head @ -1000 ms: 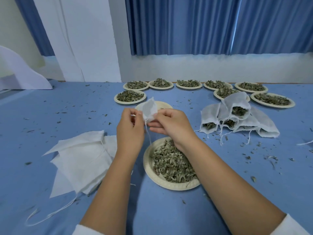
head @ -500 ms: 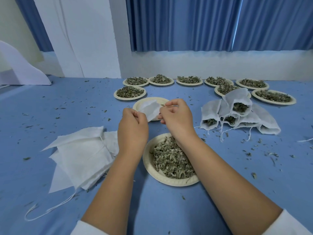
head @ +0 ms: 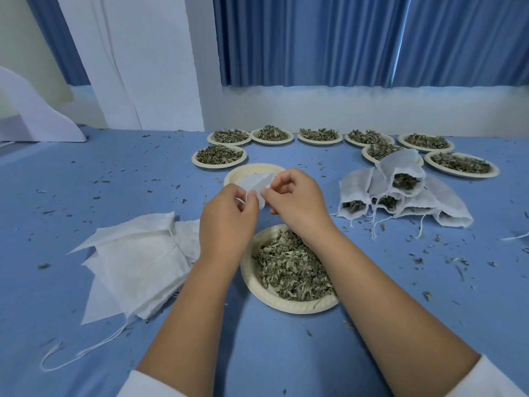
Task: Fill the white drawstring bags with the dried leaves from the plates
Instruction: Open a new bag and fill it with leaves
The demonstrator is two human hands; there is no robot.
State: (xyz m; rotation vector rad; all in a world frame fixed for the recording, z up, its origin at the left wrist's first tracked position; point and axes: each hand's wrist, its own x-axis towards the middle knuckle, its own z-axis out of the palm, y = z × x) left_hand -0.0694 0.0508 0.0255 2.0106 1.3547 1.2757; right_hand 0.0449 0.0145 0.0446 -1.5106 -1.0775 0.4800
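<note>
My left hand point(head: 226, 222) and my right hand point(head: 297, 204) both pinch one small white drawstring bag point(head: 257, 183), held between them above the table. Right under my wrists sits a paper plate point(head: 257, 285) heaped with dried leaves point(head: 292, 267). Behind the bag lies an empty paper plate point(head: 252, 170). A stack of flat empty bags point(head: 134, 259) lies to the left, its strings trailing toward me. A pile of filled bags point(head: 400, 193) rests to the right with open mouths showing leaves.
Several plates of dried leaves point(head: 317, 136) line the far side of the blue table point(head: 114, 179) before a white wall and blue curtains. Loose leaf crumbs are scattered over the cloth. A white sheet point(head: 34, 116) stands at far left.
The bag has dropped from upright to lying low between my hands. Both hands have drawn closer together around it.
</note>
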